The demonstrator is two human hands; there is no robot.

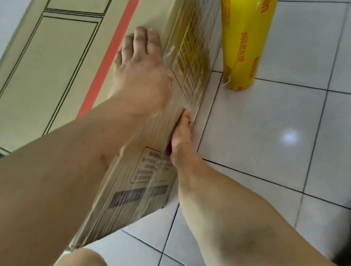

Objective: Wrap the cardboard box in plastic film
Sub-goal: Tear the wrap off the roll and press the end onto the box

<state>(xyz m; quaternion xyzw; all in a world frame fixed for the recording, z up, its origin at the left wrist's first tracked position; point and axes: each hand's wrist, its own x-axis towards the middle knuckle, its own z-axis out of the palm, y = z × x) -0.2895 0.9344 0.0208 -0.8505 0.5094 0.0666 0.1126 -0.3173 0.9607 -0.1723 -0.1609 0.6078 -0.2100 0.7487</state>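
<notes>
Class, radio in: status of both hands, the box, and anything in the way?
Left hand flat on box top edge. Right hand pressing film on box side. Yellow film roll standing on floor beside the box. Nothing blocking.

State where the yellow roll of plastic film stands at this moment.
In the head view, the yellow roll stands upright on the tiled floor, top centre-right, right beside the cardboard box.

A single wide-angle view is given from the person's head, directed forward and steeply down. The cardboard box (71, 57) and tiled floor (286, 132) are seen from close above, with both forearms entering from the lower edge of the frame.
</notes>
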